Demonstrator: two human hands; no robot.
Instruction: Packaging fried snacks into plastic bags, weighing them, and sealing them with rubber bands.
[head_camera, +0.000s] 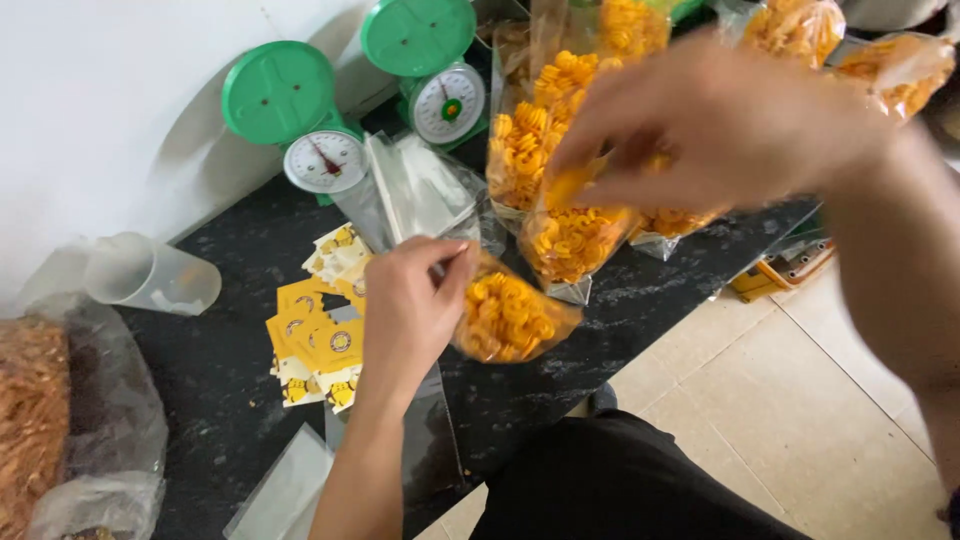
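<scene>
The right hand fills the upper right of the frame and is blurred, so its fingers are hard to separate. Its grip is closed in a pinch on the top of a clear bag of orange snack rings, which hangs at the centre above the counter edge; the mouth of this bag is hidden behind the fingers. The left hand, at the centre and a little lower, pinches with thumb and fingertips the open end of a second bag of snack rings, which lies on its side on the counter just beside the hand.

More filled bags stand behind the right hand, and how many there are I cannot tell, because the hand covers them. Two others at the upper right corner are cut off by the frame.

The counter is dark stone with pale specks. On it, left of the left hand, lie yellow paper labels, and above them empty clear bags. Two green dial scales stand at the top against a white wall. A clear plastic cup lies on its side at the left. A big bag with brown contents is cut off at the lower left. The floor at the lower right has beige tiles.
</scene>
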